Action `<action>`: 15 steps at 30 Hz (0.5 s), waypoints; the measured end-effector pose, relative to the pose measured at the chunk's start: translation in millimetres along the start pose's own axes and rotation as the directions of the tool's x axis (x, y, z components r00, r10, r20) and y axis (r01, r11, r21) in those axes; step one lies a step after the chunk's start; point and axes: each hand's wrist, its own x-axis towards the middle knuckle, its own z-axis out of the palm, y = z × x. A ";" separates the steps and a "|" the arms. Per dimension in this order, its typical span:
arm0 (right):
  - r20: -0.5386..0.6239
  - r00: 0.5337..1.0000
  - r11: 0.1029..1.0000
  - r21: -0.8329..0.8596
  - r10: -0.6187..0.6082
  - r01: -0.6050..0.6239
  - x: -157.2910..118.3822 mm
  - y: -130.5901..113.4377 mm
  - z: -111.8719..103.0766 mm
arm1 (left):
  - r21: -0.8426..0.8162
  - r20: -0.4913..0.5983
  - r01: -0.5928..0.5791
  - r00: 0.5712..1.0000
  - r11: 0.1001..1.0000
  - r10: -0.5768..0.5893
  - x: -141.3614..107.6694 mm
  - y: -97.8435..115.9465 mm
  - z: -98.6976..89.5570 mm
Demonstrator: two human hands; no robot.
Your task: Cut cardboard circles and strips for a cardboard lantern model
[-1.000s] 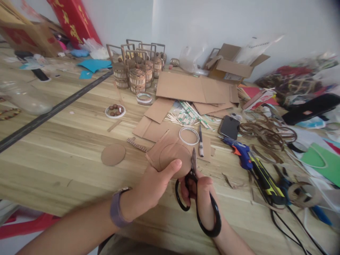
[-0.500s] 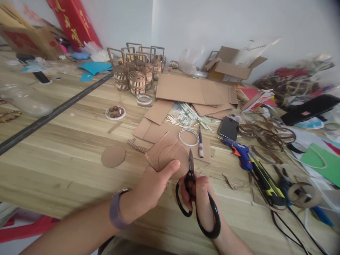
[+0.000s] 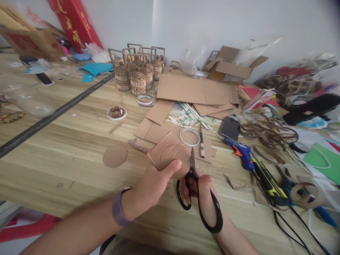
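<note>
Cardboard disc point(image 3: 115, 156): lying left of centre, tabletop point(image 3: 77, 166) spreading around it.
Left hand point(image 3: 154, 184): I am watching it pinching the circle-marked cardboard point(image 3: 174, 153), mid-frame, thumb uppermost.
Scissors point(image 3: 191, 173): pointing up-frame along the cardboard's right edge.
Right hand point(image 3: 205, 194): gripping them, below right of the cardboard.
Glue gun point(image 3: 243, 153): bounding the room at right.

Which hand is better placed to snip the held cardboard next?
Probably the right hand: it holds the scissors, one blade showing at the edge of the cardboard. The left hand holds that cardboard.
</note>
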 end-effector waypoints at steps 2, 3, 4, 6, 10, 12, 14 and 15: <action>-0.009 1.000 1.000 0.013 0.010 -0.010 -0.1 -1.0 0.9 | -0.031 -0.007 0.030 1.000 0.999 -0.030 0.4 -2.2 2.5; -0.015 1.000 1.000 0.019 0.017 -0.016 -0.2 -1.3 1.5 | -0.050 -0.012 0.047 0.999 0.998 -0.048 0.4 -2.6 3.5; -0.023 0.999 0.999 0.024 0.025 -0.024 -0.3 -1.4 2.0 | -0.066 -0.013 0.052 0.999 0.996 -0.053 0.4 -2.4 4.3; -0.040 0.998 0.999 0.031 0.045 -0.043 -0.9 -1.8 2.7 | -0.086 -0.012 0.036 0.999 0.996 -0.038 0.1 -0.3 4.8; -0.047 0.996 0.997 0.038 0.075 -0.073 -2.7 -3.5 3.4 | -0.068 0.014 0.014 1.000 0.998 -0.013 -1.4 8.2 2.1; -0.052 0.996 0.996 0.034 0.078 -0.077 -3.4 -4.6 3.8 | -0.034 0.033 0.028 0.999 0.999 -0.027 -2.0 11.0 0.7; -0.060 0.995 0.996 0.032 0.084 -0.082 -3.6 -5.6 4.2 | -0.020 0.035 0.040 0.999 0.999 -0.039 -2.1 10.7 0.5; -0.062 0.994 0.996 0.031 0.086 -0.084 -3.6 -5.9 4.5 | -0.029 0.026 0.041 0.999 0.999 -0.040 -2.0 9.7 0.8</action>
